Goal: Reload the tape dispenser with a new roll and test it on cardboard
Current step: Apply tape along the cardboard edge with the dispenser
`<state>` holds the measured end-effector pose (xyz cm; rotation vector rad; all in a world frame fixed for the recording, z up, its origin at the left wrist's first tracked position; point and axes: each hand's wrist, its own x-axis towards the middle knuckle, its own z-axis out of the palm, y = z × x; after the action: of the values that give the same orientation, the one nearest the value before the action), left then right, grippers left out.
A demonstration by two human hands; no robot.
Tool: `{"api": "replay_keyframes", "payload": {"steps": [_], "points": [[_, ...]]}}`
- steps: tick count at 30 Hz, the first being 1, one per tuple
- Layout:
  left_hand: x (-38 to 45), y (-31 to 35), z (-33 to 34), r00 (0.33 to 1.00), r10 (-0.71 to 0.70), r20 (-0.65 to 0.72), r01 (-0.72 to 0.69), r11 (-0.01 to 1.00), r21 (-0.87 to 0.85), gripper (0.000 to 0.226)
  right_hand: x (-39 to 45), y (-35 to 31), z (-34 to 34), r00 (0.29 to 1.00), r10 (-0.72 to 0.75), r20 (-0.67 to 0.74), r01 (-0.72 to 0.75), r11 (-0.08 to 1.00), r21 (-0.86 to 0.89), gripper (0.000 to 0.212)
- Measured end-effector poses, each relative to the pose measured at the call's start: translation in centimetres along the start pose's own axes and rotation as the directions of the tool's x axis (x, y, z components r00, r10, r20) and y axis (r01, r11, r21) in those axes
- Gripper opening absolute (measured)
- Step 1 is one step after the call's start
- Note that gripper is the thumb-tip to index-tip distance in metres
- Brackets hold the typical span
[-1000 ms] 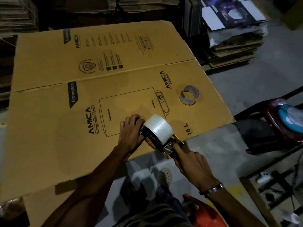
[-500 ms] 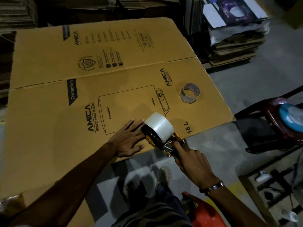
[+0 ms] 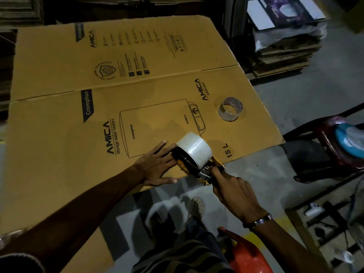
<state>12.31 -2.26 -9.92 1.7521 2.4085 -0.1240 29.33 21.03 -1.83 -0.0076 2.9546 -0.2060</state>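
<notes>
A black and yellow tape dispenser (image 3: 199,170) rests on the near edge of a large flattened cardboard box (image 3: 98,66). It carries a full roll of clear tape (image 3: 194,149). My right hand (image 3: 234,194) is closed around the dispenser's handle, just off the cardboard's edge. My left hand (image 3: 157,164) lies flat on the cardboard, fingers spread, touching the dispenser's front left side. A nearly used-up tape roll (image 3: 230,111) lies on the cardboard farther back and to the right.
Stacks of flattened cartons (image 3: 283,46) stand at the back right. A dark red stool (image 3: 338,146) with a blue item on it is at the right. An orange plastic seat (image 3: 246,255) is below me, and my sandalled foot (image 3: 197,205) is on the grey floor.
My left hand has opened from a curled grip beside the roll to lying flat on the cardboard. The dispenser and my right hand have barely moved.
</notes>
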Motion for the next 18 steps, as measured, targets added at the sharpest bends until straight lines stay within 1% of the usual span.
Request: {"api": "replay_keyframes", "payload": {"steps": [7,11,14,15,18], "points": [[0.2,1.1,0.2,0.997,-0.060,-0.041,0.061,0.998,0.011,0.084,-2.0,1.2,0.0,0.998,0.056,0.007,-0.055,0.996,-0.065,0.038],[0.7,3.4,0.7,0.992,-0.099,-0.077,0.101,0.995,0.017,0.080,-3.2,1.3,0.0,0.998,0.065,-0.004,-0.065,0.994,-0.088,0.038],[1.1,4.4,2.0,0.993,-0.061,-0.106,0.061,0.998,-0.008,0.067,-3.4,0.9,0.1,0.998,0.069,-0.003,-0.069,0.990,-0.120,0.042],[1.2,4.4,2.4,0.992,-0.054,-0.115,0.052,0.998,-0.020,0.065,-3.4,0.9,0.2,0.997,0.073,-0.001,-0.072,0.990,-0.122,0.042],[1.2,3.7,3.0,0.994,-0.036,-0.105,0.038,0.999,0.016,0.064,-3.5,0.9,0.5,0.996,0.087,0.012,-0.085,0.991,-0.105,0.039]]}}
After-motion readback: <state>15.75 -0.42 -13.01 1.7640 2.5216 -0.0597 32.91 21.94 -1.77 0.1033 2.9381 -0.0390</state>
